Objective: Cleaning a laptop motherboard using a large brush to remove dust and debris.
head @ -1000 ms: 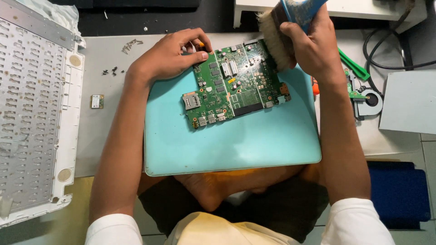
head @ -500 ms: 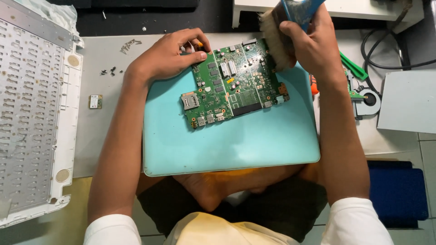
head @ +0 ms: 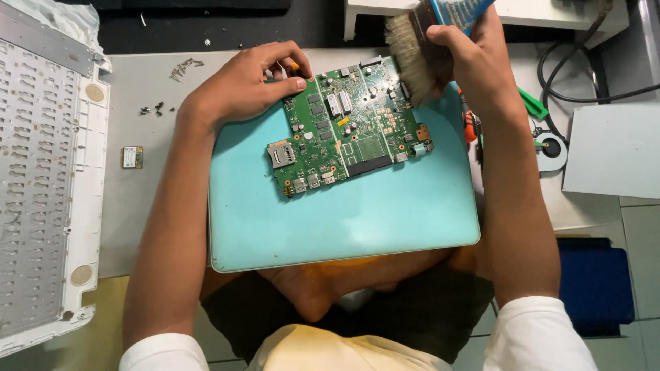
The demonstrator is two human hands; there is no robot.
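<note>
One green circuit board lies tilted on the upper part of a single turquoise laptop lid, which rests on the grey bench. The board's upper left corner is under the left hand: the thumb presses along that edge and the fingers curl over it, so this grip is clenched on the board and pins it to the lid. At the board's upper right corner is one brush with pale bristles and a blue handle. The right hand has its grip closed around the handle, and the bristle end touches the board's top right edge, just in front of the hand.

Outward from there, to the right of the lid lie one orange-handled tool, partly hidden by the right forearm, a green strip and one round fan beside a grey panel. Black cables loop above the panel.

To the left of the lid, one small card module lies alone on the bench. Two loose clusters of small screws sit further up; their number is too small to count. At the far left edge stands one white keyboard frame, underside up.
</note>
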